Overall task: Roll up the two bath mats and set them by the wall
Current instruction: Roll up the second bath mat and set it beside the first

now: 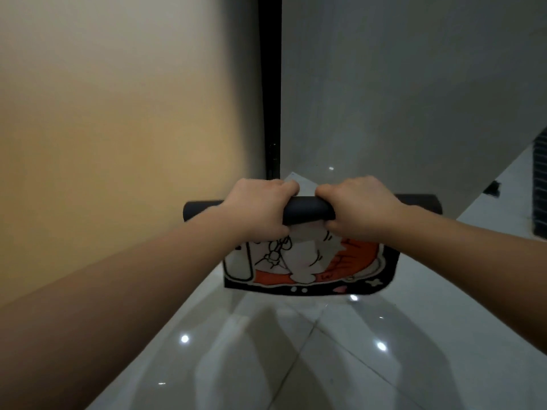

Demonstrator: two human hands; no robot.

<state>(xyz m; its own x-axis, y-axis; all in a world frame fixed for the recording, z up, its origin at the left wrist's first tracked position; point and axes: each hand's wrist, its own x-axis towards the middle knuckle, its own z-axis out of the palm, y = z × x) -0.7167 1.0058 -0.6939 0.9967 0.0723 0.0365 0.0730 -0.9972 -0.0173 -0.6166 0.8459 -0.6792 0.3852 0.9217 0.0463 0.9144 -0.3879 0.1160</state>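
Glossy tiled floor (266, 365) below, grey wall (414, 84) beyond the hands. Side by side, left hand (260, 208) and right hand (361, 205) clamped on part-rolled bath mat (307, 210), printed tail hanging beneath. Rolling unfinished; second mat unseen.

You are indoors in a home, in a tiled corner of a room or passage. Below your fingers (285, 187) the floor (266, 350) is glossy pale tile with thin grout lines, and it mirrors small lights as bright dots. Left of your fingers rises a plain beige wall (118, 113); right of them and beyond, a plain grey wall (399, 84). Between the 2 walls, straight above your fingers, runs a dark vertical strip (269, 84), a door edge or a frame; you cannot tell which. The bath mat (310, 261) hanging under your fingers bears a cartoon print in orange, white and black, a household thing.
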